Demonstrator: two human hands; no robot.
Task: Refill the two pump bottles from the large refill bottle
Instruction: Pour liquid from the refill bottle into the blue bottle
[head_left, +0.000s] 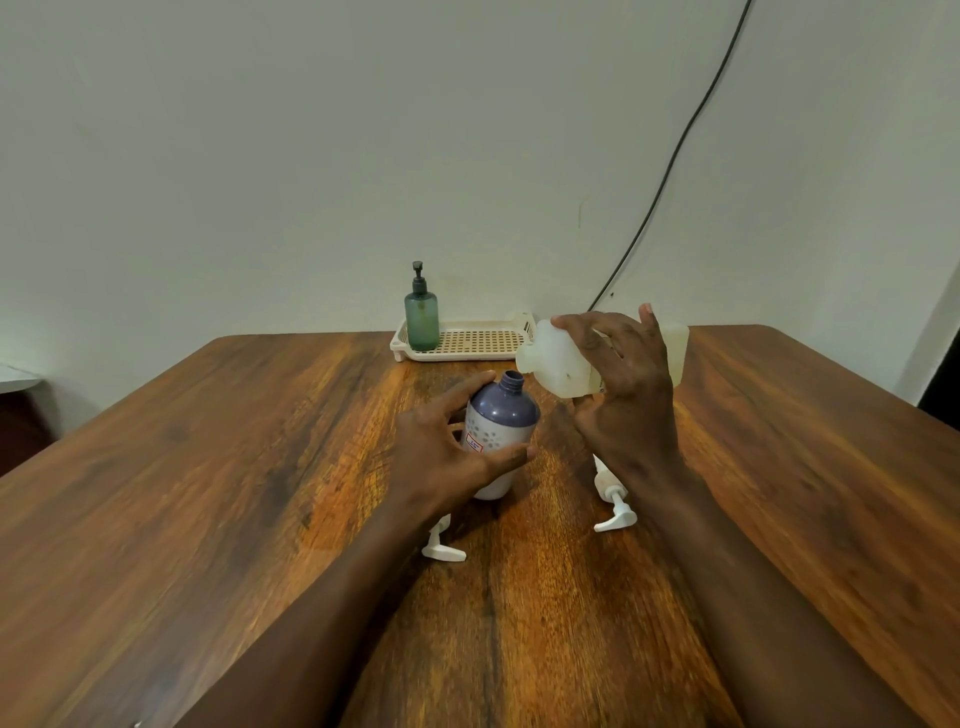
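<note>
Nearest me runs the dark wooden desk (208, 519), with both forearms reaching out across it.

Biggest of the things in play is the translucent white refill bottle (553, 364). The right hand (628, 384) wraps its fingers round the body and holds it off the desk, tipped almost onto its side. Its mouth points left and hangs just above and beside the open neck of the purple bottle (504, 410). That bottle stands mid-desk, leaning a little, with the left hand (441, 452) cupped round it, forefinger on the shoulder and thumb against the lower side.

At the far edge sits a cream slotted tray (467, 357) holding a green pump bottle (422, 317), its pump on. Two white pump heads lie loose on the desk, one by the left wrist (441, 551) and one under the right (615, 512).

I'd say the pour into the purple bottle is in hand, though I see no liquid running and cannot tell how full either bottle is. Next the mouth must come squarely over that narrow neck and tip gently while the left hand keeps the bottle steady. The green one looks untouched.
</note>
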